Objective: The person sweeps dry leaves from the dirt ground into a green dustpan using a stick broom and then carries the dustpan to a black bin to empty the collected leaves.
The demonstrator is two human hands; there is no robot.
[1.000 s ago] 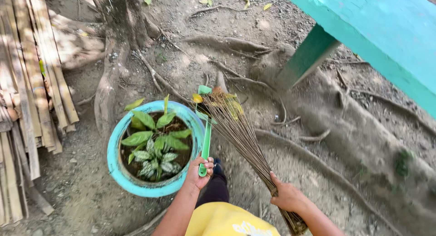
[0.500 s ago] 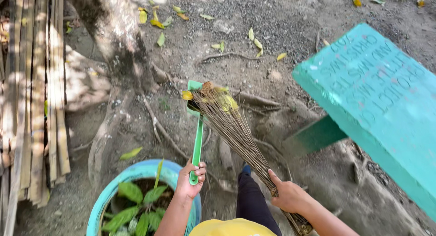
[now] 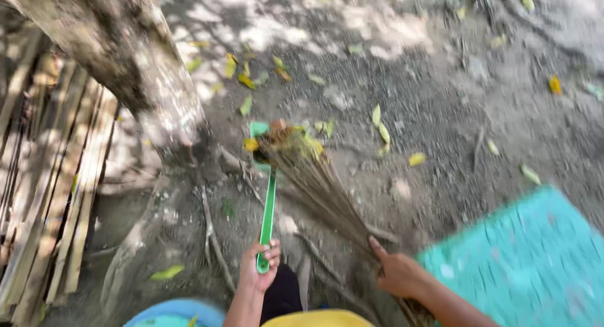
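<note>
A green dustpan (image 3: pixel 268 201) is gripped at its handle end by the left hand (image 3: pixel 259 268); a stick broom (image 3: pixel 318 182) is clasped by the right hand (image 3: pixel 397 273). Yellow leaves (image 3: pixel 250 144) are being gathered at the pan's mouth, ahead of both hands; a short, firm sweep seems called for.

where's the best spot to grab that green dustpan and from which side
Grip the green dustpan at the near end of its long thin handle, where the left hand is wrapped now. Come from the person's side, below in the head view: the handle runs straight back from the pan, which lies on the dirt under leaves and the broom tips that the right hand holds.
</note>
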